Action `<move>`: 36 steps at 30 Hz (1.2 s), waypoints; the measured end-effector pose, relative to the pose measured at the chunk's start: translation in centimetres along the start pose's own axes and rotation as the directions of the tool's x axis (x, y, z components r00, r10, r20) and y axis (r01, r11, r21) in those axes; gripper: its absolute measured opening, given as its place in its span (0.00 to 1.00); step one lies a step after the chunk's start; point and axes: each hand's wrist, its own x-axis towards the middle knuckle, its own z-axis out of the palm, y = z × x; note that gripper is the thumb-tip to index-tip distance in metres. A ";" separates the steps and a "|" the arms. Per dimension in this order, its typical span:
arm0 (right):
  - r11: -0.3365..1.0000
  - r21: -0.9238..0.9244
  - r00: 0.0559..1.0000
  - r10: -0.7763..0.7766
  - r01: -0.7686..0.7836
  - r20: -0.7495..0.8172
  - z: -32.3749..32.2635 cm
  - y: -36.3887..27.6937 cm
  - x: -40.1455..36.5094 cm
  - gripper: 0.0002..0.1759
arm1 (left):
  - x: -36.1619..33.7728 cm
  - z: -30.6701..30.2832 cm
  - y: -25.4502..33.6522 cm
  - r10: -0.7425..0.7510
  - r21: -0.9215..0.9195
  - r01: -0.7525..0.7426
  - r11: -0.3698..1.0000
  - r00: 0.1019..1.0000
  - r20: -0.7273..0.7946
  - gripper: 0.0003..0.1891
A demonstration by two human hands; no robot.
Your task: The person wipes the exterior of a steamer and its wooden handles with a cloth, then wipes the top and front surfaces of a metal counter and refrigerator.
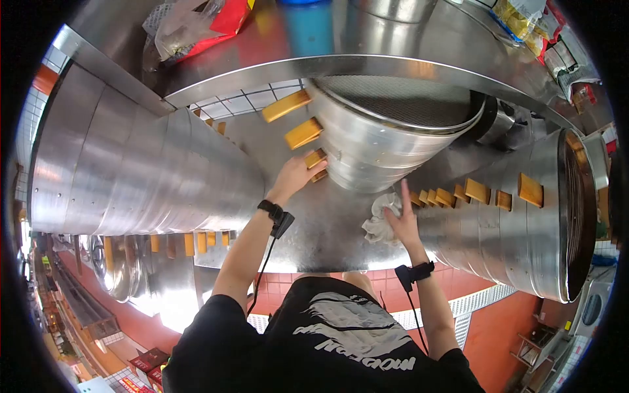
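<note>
Aluminium-toned metal, brushed and ringed: one drum [377, 154], on the bench [314, 239] ahead of the person, between two others. Wall round, tapering in this wide view, with horizontal seams and small rivets; top a fine grey mesh [419, 98] set inside a plain rim. Handling, by judgement: bulky, thin-walled, hollow; stiff in the wall, slick where bare, the mesh likely to dent under a hard press. Best hold: the wooden blocks jutting from its side, drier and grippier than metal, with a second hand against the opposite wall.

Blocks: squared, honey-yellow, darker at the ends, one above another. Left hand [295, 175]: fingers curled about a lower block [316, 158]. Right hand [404, 223]: index finger stretched toward the drum's foot, thumb against the cloth; whether it pinches the fabric, cannot tell.

Cloth [377, 219]: white, crumpled, limp, on the bench beside the foot of the drum; probably light, easily gathered anywhere.

Left drum [131, 170]: broad, satin-grey, seamed. Right drum [491, 229]: same metal, a row of yellow blocks, dark-edged open end. Shelf [226, 84]: steel, smooth, folded front edge. Floor [498, 321]: matt red.
</note>
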 end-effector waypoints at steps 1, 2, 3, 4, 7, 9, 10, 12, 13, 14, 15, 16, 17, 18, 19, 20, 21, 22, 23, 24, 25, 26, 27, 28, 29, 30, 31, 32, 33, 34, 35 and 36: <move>1.000 0.005 1.000 -0.005 0.005 0.001 0.0 0.2 0.5 0.51 | -0.6 -0.3 -0.7 -0.001 0.006 0.001 1.000 1.000 -0.004 0.36; 0.990 0.140 0.999 -0.003 0.008 -0.038 -0.1 0.4 1.1 0.50 | -1.3 -0.5 -1.4 -0.048 -0.026 0.048 0.998 0.999 0.019 0.36; 0.962 0.272 0.997 0.006 0.015 -0.075 -0.1 0.5 1.9 0.49 | -2.2 -0.7 -1.6 -0.095 -0.059 0.098 0.993 0.995 0.042 0.36; 0.964 0.263 0.997 0.025 -0.044 0.077 -0.7 -0.8 2.6 0.47 | -3.2 -1.4 -1.3 -0.183 -0.036 0.187 0.982 0.980 0.081 0.37; 0.952 0.302 0.990 0.015 -0.056 0.137 0.7 -0.7 3.9 0.47 | -6.2 -1.7 -0.9 -0.268 -0.111 0.264 0.958 0.963 -0.019 0.24; 0.964 0.258 0.982 0.010 -0.059 0.187 1.2 -1.0 5.2 0.47 | -8.0 -2.5 0.5 -0.354 -0.134 0.346 0.928 0.934 -0.038 0.22; 0.974 0.215 0.974 0.016 -0.066 0.227 1.4 -1.4 5.9 0.47 | -8.7 -2.8 1.0 -0.415 -0.141 0.405 0.903 0.908 -0.055 0.21; 0.981 0.179 0.964 0.025 -0.074 0.264 2.1 -2.6 7.5 0.47 | -10.1 -2.4 0.9 -0.448 -0.197 0.419 0.887 0.883 -0.140 0.19; 0.987 0.139 0.954 0.038 -0.083 0.299 2.3 -3.3 8.3 0.46 | -10.7 -2.3 0.8 -0.436 -0.199 0.408 0.891 0.890 -0.131 0.19; 0.991 0.133 0.957 -0.044 0.006 0.287 3.2 -2.7 9.4 0.46 | -11.1 -2.2 0.6 -0.467 -0.223 0.430 0.875 0.871 -0.153 0.21; 0.992 0.128 0.962 -0.036 0.001 0.270 3.6 -3.3 10.5 0.46 | -11.3 -2.1 0.3 -0.496 -0.247 0.450 0.858 0.850 -0.174 0.24; 0.993 0.111 0.946 -0.009 -0.029 0.325 4.1 -3.9 11.5 0.46 | -11.5 -1.8 -0.1 -0.485 -0.225 0.438 0.871 0.841 -0.241 0.21; 0.994 0.094 0.925 0.020 -0.060 0.378 4.7 -4.5 12.3 0.46 | -11.7 -1.5 -0.7 -0.471 -0.225 0.425 0.877 0.852 -0.226 0.21; 0.993 0.087 0.918 0.034 -0.074 0.394 5.5 -4.8 13.2 0.46 | -11.8 -1.3 -1.5 -0.503 -0.168 0.474 0.864 0.826 -0.254 0.21; 0.993 0.075 0.912 0.051 -0.089 0.408 6.4 -4.7 14.0 0.46 | -11.8 -1.1 -1.8 -0.530 -0.115 0.520 0.846 0.800 -0.282 0.20; 0.993 0.115 0.927 -0.020 -0.025 0.375 7.6 -3.8 14.6 0.46 | -11.8 -1.5 -1.3 -0.498 -0.065 0.505 0.861 0.808 -0.316 0.20; 0.989 0.143 0.939 -0.089 0.043 0.333 8.2 -3.0 15.0 0.46 | -11.9 -1.4 -1.3 -0.456 -0.109 0.448 0.887 0.818 -0.350 0.19; 0.992 0.122 0.934 -0.021 -0.024 0.356 7.8 -4.1 14.7 0.46 | -11.7 -1.5 -0.9 -0.466 -0.124 0.454 0.883 0.808 -0.361 0.19; 0.991 0.099 0.925 0.050 -0.094 0.376 7.5 -5.2 14.4 0.46 | -11.6 -1.4 -0.6 -0.478 -0.142 0.460 0.877 0.798 -0.368 0.19; 0.987 0.135 0.931 0.028 -0.082 0.364 7.7 -5.2 14.3 0.46 | -11.4 -1.3 -0.7 -0.511 -0.133 0.499 0.856 0.784 -0.352 0.19; 0.982 0.171 0.936 0.009 -0.074 0.352 7.9 -4.9 13.8 0.46 | -11.5 -1.1 -0.8 -0.545 -0.118 0.539 0.834 0.770 -0.333 0.19; 0.986 0.127 0.930 0.051 -0.104 0.364 8.0 -4.8 13.3 0.46 | -11.4 -1.5 -0.4 -0.568 -0.090 0.571 0.816 0.763 -0.307 0.19; 0.988 0.083 0.922 0.092 -0.133 0.376 7.9 -4.6 12.9 0.46 | -11.3 -1.8 0.1 -0.600 -0.077 0.605 0.792 0.750 -0.278 0.20; 0.992 0.025 0.925 0.110 -0.127 0.364 8.4 -3.7 11.8 0.46 | -11.6 -1.3 -1.1 -0.547 -0.047 0.559 0.828 0.785 -0.292 0.21; 0.992 -0.032 0.926 0.128 -0.124 0.354 8.8 -2.6 10.3 0.46 | -12.0 -0.4 -2.2 -0.492 -0.016 0.513 0.858 0.815 -0.306 0.22; 0.999 -0.007 0.918 0.052 -0.053 0.394 9.0 -0.9 8.4 0.45 | -12.0 -0.3 -1.9 -0.479 -0.024 0.493 0.869 0.831 -0.284 0.22; 0.990 -0.125 0.866 0.113 -0.059 0.487 8.2 -0.4 6.4 0.42 | -11.9 -0.8 -1.3 -0.506 -0.084 0.507 0.858 0.807 -0.304 0.22; 0.984 -0.166 0.849 0.144 -0.068 0.509 7.9 1.8 4.2 0.39 | -11.7 -1.2 -1.0 -0.537 -0.145 0.520 0.842 0.778 -0.327 0.23; 0.995 -0.099 0.909 0.019 0.025 0.417 9.0 7.7 1.3 0.35 | -11.5 -1.3 -1.0 -0.529 -0.153 0.507 0.848 0.788 -0.315 0.23; 0.993 -0.120 0.920 0.059 -0.013 0.387 6.7 7.2 -1.9 0.34 | -11.5 -1.3 -1.2 -0.522 -0.151 0.502 0.852 0.787 -0.328 0.23; 0.997 -0.067 0.973 -0.014 0.030 0.229 5.8 10.6 -5.2 0.34 | -11.6 -1.0 -1.3 -0.518 -0.148 0.499 0.854 0.785 -0.339 0.24; 0.939 -0.017 0.905 0.335 -0.342 0.264 3.2 10.1 -7.9 0.34 | -11.7 -0.7 -1.6 -0.507 -0.114 0.504 0.856 0.780 -0.366 0.26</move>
